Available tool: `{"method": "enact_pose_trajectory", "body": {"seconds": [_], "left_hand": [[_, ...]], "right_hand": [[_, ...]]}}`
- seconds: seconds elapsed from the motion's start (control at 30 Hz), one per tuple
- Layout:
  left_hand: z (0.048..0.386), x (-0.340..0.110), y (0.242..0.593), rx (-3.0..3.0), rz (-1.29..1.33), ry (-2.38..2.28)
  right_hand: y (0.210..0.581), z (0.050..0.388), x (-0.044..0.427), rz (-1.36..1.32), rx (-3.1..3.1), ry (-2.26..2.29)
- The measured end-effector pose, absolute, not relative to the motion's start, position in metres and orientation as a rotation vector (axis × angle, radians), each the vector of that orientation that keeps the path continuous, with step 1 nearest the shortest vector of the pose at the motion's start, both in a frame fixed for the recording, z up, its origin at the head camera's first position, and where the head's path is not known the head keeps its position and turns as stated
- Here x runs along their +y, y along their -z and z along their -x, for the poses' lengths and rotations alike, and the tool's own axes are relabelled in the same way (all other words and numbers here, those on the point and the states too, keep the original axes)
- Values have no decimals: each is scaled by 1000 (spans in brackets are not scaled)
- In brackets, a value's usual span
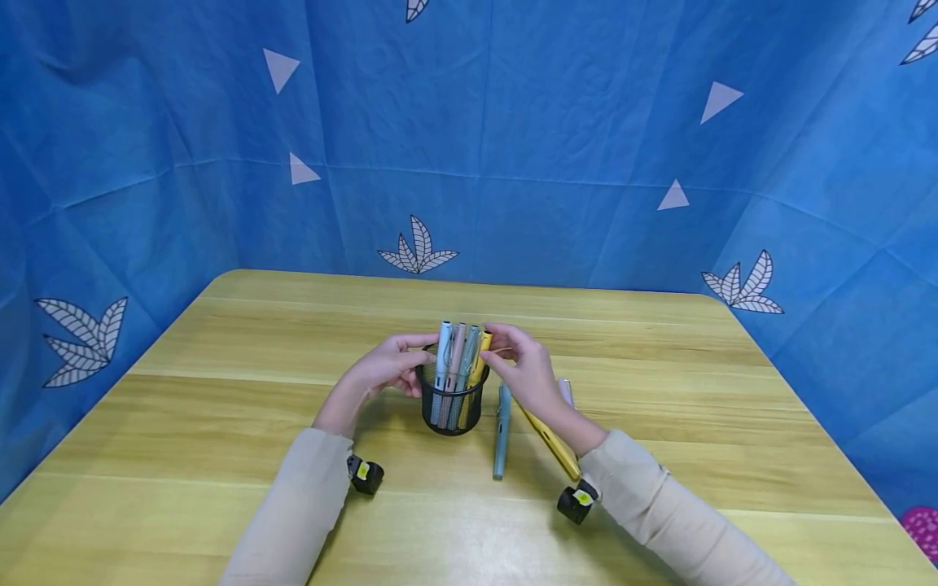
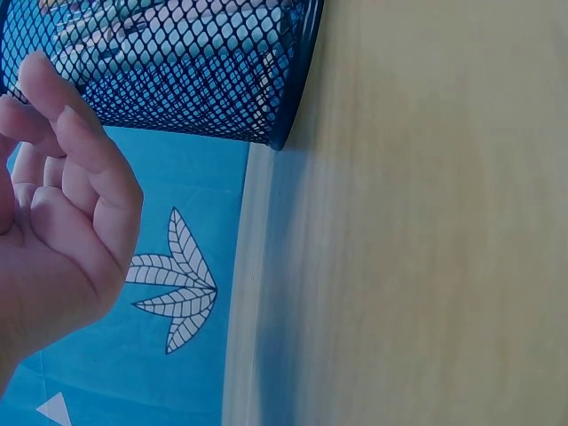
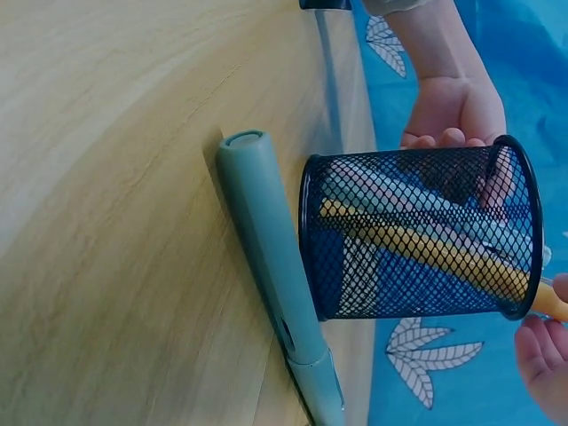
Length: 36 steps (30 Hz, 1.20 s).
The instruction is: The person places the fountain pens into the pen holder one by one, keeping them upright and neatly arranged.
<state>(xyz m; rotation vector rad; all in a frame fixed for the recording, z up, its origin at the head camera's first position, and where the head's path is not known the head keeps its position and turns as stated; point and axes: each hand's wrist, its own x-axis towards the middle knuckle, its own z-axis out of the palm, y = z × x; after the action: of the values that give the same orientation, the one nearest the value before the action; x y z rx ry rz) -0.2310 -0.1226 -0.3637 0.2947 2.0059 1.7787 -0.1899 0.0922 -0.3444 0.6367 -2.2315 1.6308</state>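
A black mesh pen holder (image 1: pixel 452 413) stands upright on the table with several capped pens in it: light blue (image 1: pixel 443 358), pinkish (image 1: pixel 456 358), grey-green (image 1: pixel 466 362) and yellow (image 3: pixel 435 250). My left hand (image 1: pixel 391 364) grips the holder's upper left side, thumb near the rim; the left wrist view shows its fingers (image 2: pixel 89 155) curled beside the mesh. At the holder's right rim, my right hand (image 1: pixel 529 373) pinches the yellow pen's top end, its lower part inside the mesh. The right fingertips (image 3: pixel 535 351) are partly cut off in the right wrist view.
On the table (image 1: pixel 220 407) right of the holder lie a grey-green pen (image 1: pixel 501 435), another yellow pen (image 1: pixel 553 443) partly under my right forearm, and a lilac pen (image 1: pixel 565 391) mostly hidden behind that arm. A blue patterned curtain (image 1: pixel 469 122) hangs behind the table.
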Motion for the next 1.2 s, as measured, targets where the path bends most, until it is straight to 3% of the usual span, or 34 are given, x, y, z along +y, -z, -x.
{"method": "enact_pose_trajectory", "body": {"seconds": [1.2], "left_hand": [[231,-122,362,2001,-304,-1778]], "right_hand": [[356,191,129,-602,-2247,-1715]]}}
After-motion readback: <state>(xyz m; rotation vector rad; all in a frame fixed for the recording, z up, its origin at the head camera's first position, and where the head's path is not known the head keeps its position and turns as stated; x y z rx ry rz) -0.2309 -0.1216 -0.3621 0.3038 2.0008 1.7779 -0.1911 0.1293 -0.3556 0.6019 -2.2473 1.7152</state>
